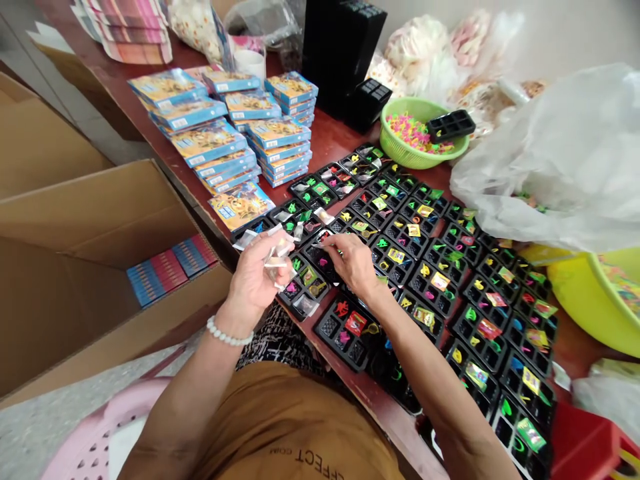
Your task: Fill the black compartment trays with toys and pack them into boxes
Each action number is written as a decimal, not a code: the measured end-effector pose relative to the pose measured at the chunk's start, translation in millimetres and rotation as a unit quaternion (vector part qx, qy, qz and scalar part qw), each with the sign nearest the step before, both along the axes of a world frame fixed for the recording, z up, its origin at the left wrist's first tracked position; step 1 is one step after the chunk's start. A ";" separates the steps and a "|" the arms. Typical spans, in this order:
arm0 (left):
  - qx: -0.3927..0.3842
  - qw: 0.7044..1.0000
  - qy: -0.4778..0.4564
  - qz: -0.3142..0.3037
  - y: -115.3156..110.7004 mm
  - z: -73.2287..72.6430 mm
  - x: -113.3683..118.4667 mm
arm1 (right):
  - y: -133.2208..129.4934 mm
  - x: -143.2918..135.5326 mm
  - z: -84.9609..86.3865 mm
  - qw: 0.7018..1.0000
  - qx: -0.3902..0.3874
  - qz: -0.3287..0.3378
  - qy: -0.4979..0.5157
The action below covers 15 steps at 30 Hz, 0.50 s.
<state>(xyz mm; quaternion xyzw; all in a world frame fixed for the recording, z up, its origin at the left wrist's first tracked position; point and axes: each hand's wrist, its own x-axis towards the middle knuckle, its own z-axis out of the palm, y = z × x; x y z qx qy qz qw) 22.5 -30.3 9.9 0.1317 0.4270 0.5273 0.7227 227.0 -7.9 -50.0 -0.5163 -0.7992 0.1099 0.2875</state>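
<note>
My left hand (255,273), with a pale bead bracelet (230,331) on its wrist, is curled around several small white packets (277,257) near the table's front edge. My right hand (353,263) reaches over a black compartment tray (324,265), its fingertips pinched together at a small whitish packet (324,241). Just below the left hand, another black tray (306,288) holds small coloured plastic pieces and a white packet. Closer to my body, a further tray (345,328) contains red and pink pieces and a red sachet (355,323).
Rows of filled black trays (440,280) cover the table. Stacked blue boxes (220,143) stand at the back left. A green basket (417,152) of coloured pieces and a yellow basin (590,293) lie right. An open carton (95,280) sits left, packed boxes inside.
</note>
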 end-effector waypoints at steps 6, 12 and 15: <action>0.004 1.000 -0.012 -0.018 -2.0 -0.9 2.4 | -1.2 2.5 -2.6 0.990 0.010 0.084 -0.113; 0.004 1.000 -0.018 -0.010 1.3 -3.9 1.9 | -5.5 11.4 0.7 0.987 0.067 0.077 -0.127; 0.011 1.000 -0.012 -0.018 1.0 -3.9 4.6 | -1.5 8.3 -0.8 0.983 0.048 0.079 -0.161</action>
